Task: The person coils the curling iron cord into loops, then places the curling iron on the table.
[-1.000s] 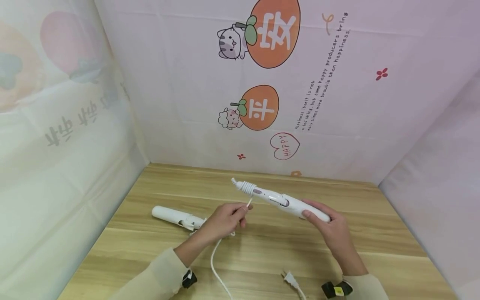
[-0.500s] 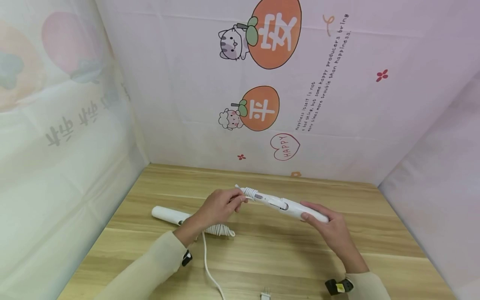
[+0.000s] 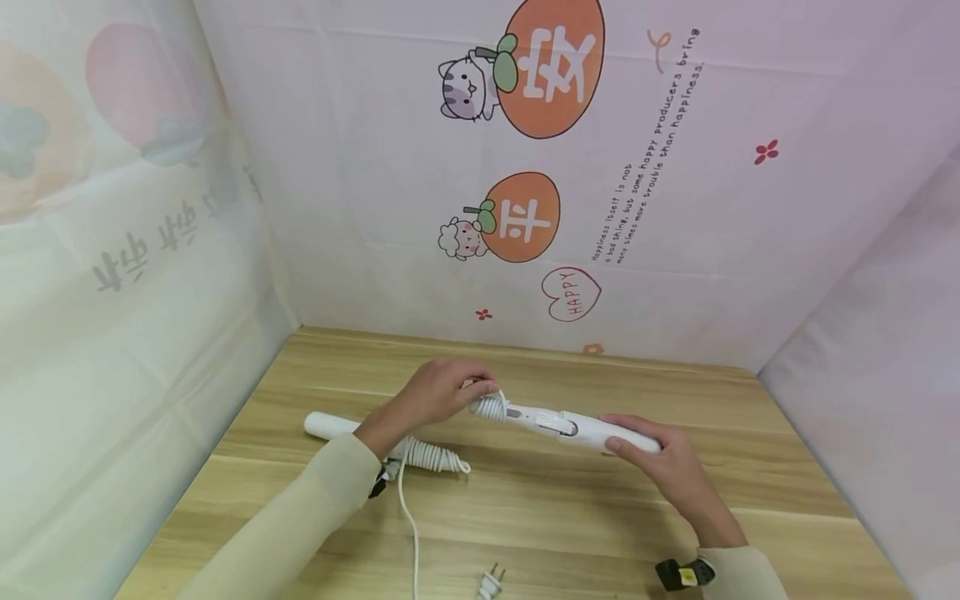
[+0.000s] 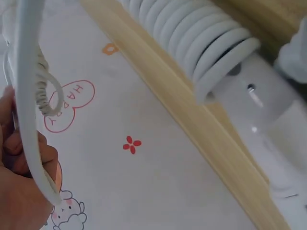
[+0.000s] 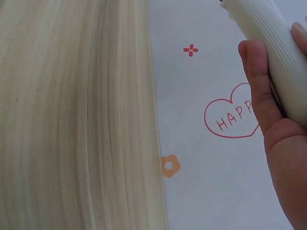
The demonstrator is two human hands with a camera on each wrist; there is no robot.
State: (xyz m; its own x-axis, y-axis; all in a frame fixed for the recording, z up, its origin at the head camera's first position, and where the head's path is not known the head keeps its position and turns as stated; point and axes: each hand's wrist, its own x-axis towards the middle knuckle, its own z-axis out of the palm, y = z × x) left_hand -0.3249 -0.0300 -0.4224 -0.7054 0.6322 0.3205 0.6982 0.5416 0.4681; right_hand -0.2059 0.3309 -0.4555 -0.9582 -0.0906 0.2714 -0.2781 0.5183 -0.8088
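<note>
My right hand (image 3: 667,467) grips the far end of a slim white hair straightener (image 3: 592,431), holding it above the table. Its cord (image 3: 491,407) is coiled round the narrow end. My left hand (image 3: 446,390) pinches the cord beside that coil, and in the left wrist view a loose stretch of white cord (image 4: 28,96) crosses in front of that hand. In the right wrist view, the fingers and thumb of my right hand (image 5: 273,110) lie round the ribbed white body. A second white hair straightener (image 3: 330,426), its cord wound round one end, lies on the table, partly behind my left forearm.
A white two-pin plug (image 3: 490,585) is near the table's front edge. One loose cord (image 3: 408,517) runs down from beneath my left wrist. Printed cloth walls (image 3: 360,208) stand behind and beside the wooden table (image 3: 600,517).
My left hand has carried the cord up and over the coiled end, from below it to behind it. The plug has slid left. My right hand keeps its hold, the straightener dipping slightly.
</note>
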